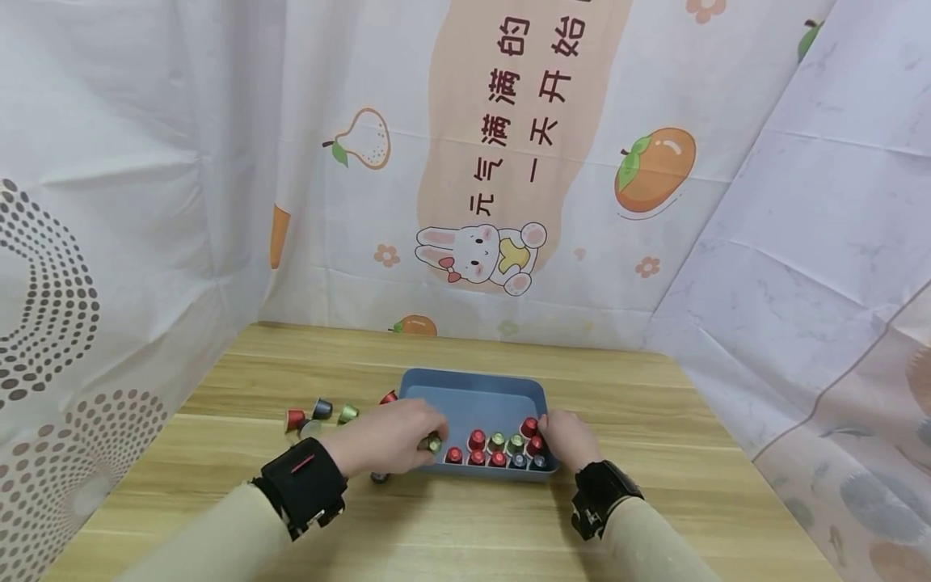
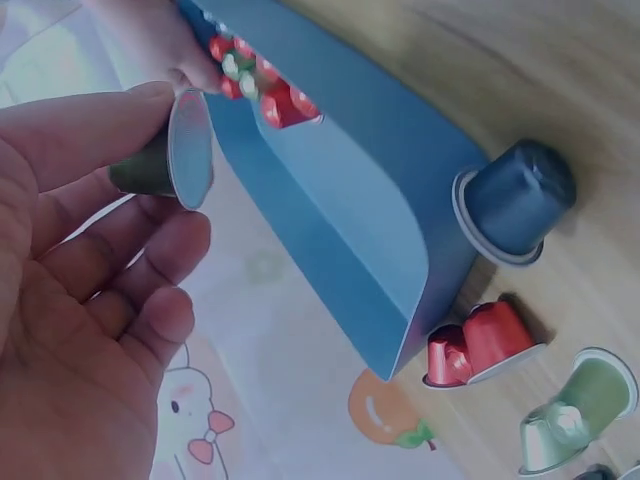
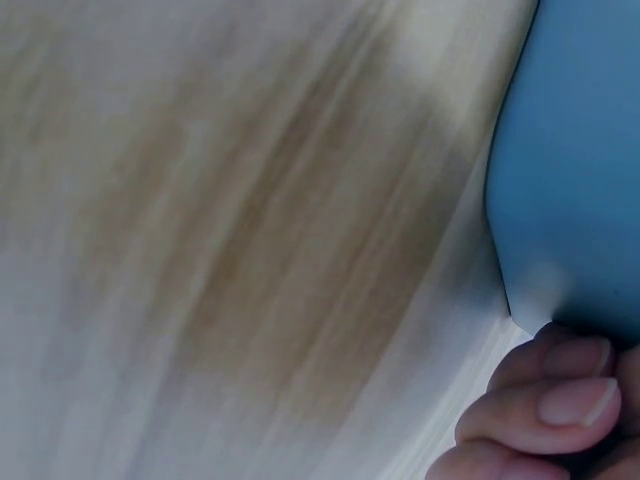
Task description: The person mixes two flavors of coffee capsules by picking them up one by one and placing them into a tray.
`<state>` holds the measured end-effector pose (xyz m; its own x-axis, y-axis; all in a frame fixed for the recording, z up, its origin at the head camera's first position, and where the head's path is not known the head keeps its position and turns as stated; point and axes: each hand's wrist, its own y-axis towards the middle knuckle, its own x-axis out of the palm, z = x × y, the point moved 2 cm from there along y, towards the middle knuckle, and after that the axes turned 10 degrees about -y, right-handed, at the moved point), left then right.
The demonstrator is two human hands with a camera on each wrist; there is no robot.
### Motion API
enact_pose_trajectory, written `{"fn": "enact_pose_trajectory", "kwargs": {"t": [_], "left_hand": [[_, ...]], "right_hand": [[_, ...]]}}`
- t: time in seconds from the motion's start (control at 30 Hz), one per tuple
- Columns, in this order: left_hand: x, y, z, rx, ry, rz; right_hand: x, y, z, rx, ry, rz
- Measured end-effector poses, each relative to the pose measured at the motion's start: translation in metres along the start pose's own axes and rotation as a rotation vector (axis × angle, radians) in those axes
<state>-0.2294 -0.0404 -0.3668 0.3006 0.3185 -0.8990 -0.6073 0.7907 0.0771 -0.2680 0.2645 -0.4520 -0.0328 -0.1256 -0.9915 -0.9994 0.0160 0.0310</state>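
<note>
My left hand (image 1: 385, 436) pinches a green coffee capsule (image 2: 145, 168) between thumb and fingers, over the left part of a blue tray (image 1: 483, 404). The capsule's pale, flat lid faces away from the palm in the left wrist view. At the tray's right side, my right hand (image 1: 570, 439) grips the wall, fingers (image 3: 540, 410) curled against its outside. Red capsules (image 1: 476, 439), green capsules (image 1: 497, 442) and dark blue capsules (image 1: 538, 462) stand in rows along the tray's near right part.
Left of the tray, several loose capsules lie on the wooden table (image 1: 655, 428): a red one (image 1: 294, 419), a dark blue one (image 1: 322, 408) and a green one (image 1: 347, 414) among them. A printed curtain (image 1: 349, 242) hangs behind the table.
</note>
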Motion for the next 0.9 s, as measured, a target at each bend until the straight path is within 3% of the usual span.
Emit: {"fn": "enact_pose_trajectory", "kwargs": {"t": [0.17, 0.53, 0.7, 0.9], "left_hand": [[-0.004, 0.008, -0.005, -0.023, -0.069, -0.001], [-0.011, 0.023, -0.014, 0.009, -0.093, -0.039], [-0.014, 0.031, -0.017, -0.017, -0.131, -0.059], [-0.014, 0.04, -0.019, -0.051, -0.114, -0.09]], "right_hand": [[-0.002, -0.002, -0.001, 0.005, 0.008, -0.003], [-0.005, -0.005, -0.003, -0.034, -0.002, 0.03], [-0.005, -0.005, -0.003, -0.043, -0.001, 0.026], [-0.004, -0.005, -0.003, -0.055, 0.009, 0.037]]}}
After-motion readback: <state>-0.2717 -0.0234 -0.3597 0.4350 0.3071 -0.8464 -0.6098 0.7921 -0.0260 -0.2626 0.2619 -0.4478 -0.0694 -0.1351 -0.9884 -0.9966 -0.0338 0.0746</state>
